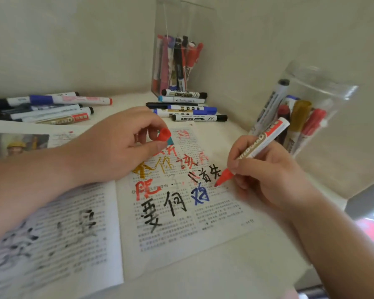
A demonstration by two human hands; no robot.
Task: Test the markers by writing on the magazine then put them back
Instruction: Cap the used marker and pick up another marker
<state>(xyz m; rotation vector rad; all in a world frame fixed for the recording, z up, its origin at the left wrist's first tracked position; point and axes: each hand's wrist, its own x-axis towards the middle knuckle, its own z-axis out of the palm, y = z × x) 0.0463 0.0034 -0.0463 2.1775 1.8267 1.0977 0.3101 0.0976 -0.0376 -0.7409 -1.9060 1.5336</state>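
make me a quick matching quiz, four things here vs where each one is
1 red cap
2 red marker
3 clear box
4 plastic bag

a back corner, markers standing inside
b held in right hand, tip at the magazine
c pinched in left hand
d right of the magazine, markers inside

Pairs: 1-c, 2-b, 3-a, 4-d

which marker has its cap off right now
The red marker in the right hand: its tip is bare, and the left hand pinches its red cap.
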